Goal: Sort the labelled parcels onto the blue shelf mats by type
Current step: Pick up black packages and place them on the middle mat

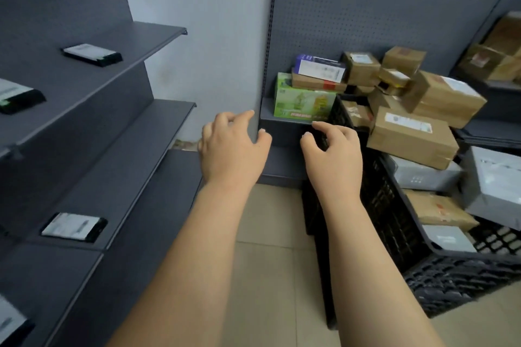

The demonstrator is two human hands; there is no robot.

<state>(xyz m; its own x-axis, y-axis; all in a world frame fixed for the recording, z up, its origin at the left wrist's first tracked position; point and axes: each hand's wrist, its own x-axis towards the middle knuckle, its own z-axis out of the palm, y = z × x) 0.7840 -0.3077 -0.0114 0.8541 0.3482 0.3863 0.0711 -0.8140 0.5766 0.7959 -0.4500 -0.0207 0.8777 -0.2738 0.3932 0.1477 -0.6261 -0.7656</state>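
Reaching with both hands empty, left hand (229,146) and right hand (332,149) fingers loosely spread, parcels (411,135) beyond, right

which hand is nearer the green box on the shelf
Right. The right hand hovers just below the green box, fingertips near its lower right corner. The left hand is further off, to the box's lower left, in front of the shelf edge.

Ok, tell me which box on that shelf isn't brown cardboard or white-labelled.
The green printed box, at the shelf's left end, under a brown one.
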